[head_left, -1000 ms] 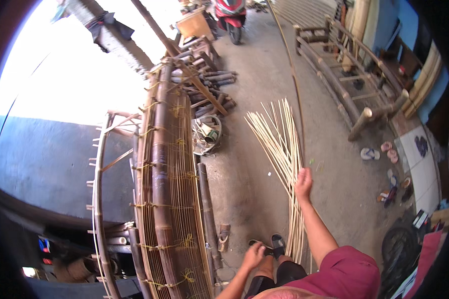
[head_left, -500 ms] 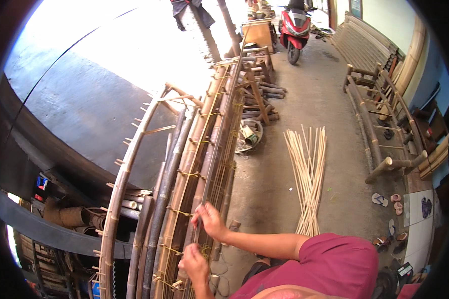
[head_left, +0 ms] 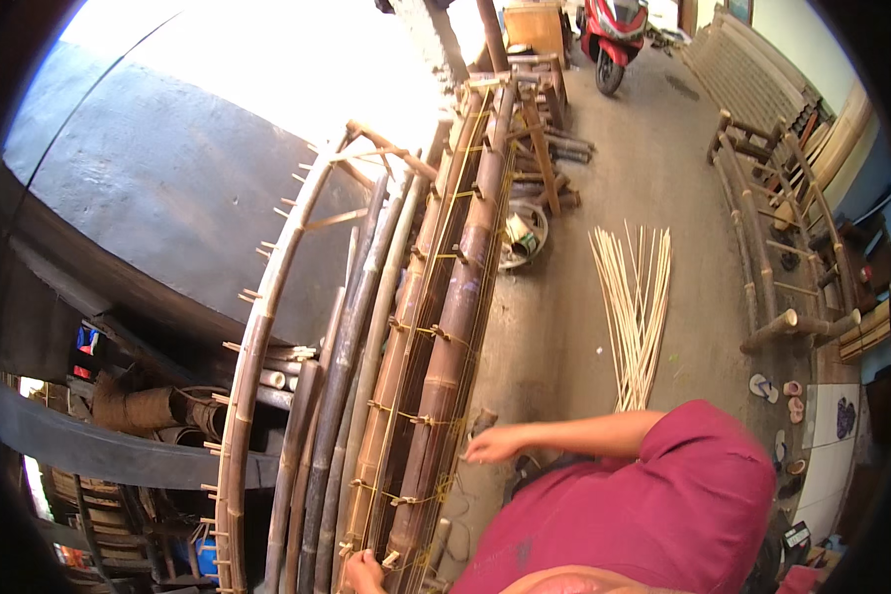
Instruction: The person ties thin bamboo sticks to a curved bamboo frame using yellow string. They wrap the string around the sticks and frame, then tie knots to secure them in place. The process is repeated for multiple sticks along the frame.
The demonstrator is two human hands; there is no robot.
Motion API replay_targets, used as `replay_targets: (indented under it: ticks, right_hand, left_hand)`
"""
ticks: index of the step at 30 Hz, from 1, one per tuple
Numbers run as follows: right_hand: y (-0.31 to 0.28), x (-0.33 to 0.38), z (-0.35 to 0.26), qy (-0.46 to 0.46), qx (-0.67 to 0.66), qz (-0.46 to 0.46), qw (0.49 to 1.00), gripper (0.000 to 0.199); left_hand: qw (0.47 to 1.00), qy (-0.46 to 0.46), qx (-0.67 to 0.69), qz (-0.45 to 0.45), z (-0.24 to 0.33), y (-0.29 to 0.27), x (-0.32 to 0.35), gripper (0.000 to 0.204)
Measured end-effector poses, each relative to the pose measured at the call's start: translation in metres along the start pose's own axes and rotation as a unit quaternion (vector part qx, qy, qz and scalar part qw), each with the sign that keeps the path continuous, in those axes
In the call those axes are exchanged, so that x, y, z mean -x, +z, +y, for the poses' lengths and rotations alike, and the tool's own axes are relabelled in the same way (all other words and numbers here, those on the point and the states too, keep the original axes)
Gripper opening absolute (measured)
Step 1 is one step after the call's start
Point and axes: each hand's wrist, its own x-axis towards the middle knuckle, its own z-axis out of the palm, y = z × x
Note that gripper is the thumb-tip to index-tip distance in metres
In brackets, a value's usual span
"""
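Observation:
Two long brown bamboo poles, a nearer pole (head_left: 452,337) and a lighter pole (head_left: 386,386), run away from me side by side. Yellow cord (head_left: 406,414) ties them at intervals around short pegs, and thin strips lie along them. My left hand (head_left: 364,572) is at their near end beside a peg, its fingers curled; what they grip is partly hidden. Just right of the poles, my right hand (head_left: 493,444) hovers with its fingers drawn together, and anything between them is too small to make out.
A curved bamboo rail with pegs (head_left: 257,327) and several dark poles (head_left: 351,297) stand at left. Pale thin sticks (head_left: 636,317) lie on the floor at right. Beyond are a basin (head_left: 523,236), a bamboo frame (head_left: 752,228), sandals (head_left: 762,387) and a red scooter (head_left: 614,40).
Both hands have left the long dark strip they held above the poles. My right hand has moved right, away from the poles; my left has moved down toward their near end. The view has shifted.

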Motion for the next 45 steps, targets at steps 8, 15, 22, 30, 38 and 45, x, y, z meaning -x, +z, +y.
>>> replay_targets:
  ticks: [8, 15, 22, 30, 38, 45]
  right_hand:
    - [-0.160, 0.136, 0.135, 0.170, -0.182, 0.283, 0.926, 0.031]
    - [-0.309, 0.211, 0.146, 0.129, -0.205, 0.356, 0.902, 0.026]
    - [-0.471, 0.271, 0.167, 0.135, -0.186, 0.374, 0.898, 0.031]
    - [-0.597, 0.266, 0.222, 0.177, -0.294, 0.415, 0.843, 0.026]
    - [-0.719, 0.233, 0.230, 0.205, -0.261, 0.350, 0.876, 0.021]
    - [-0.840, 0.136, 0.193, 0.122, -0.180, 0.248, 0.944, 0.026]
  left_hand:
    - [0.946, 0.054, 0.129, 0.293, 0.157, -0.019, -0.147, 0.034]
    - [0.905, 0.273, 0.234, 0.229, 0.494, -0.115, -0.216, 0.036]
    - [0.842, 0.392, 0.284, 0.240, 0.734, -0.183, -0.301, 0.043]
    - [0.907, 0.318, 0.179, 0.210, 0.875, -0.230, -0.429, 0.030]
    - [0.890, 0.321, 0.241, 0.215, 0.902, -0.230, -0.476, 0.022]
    - [0.824, 0.319, 0.366, 0.291, 0.990, -0.230, -0.497, 0.016]
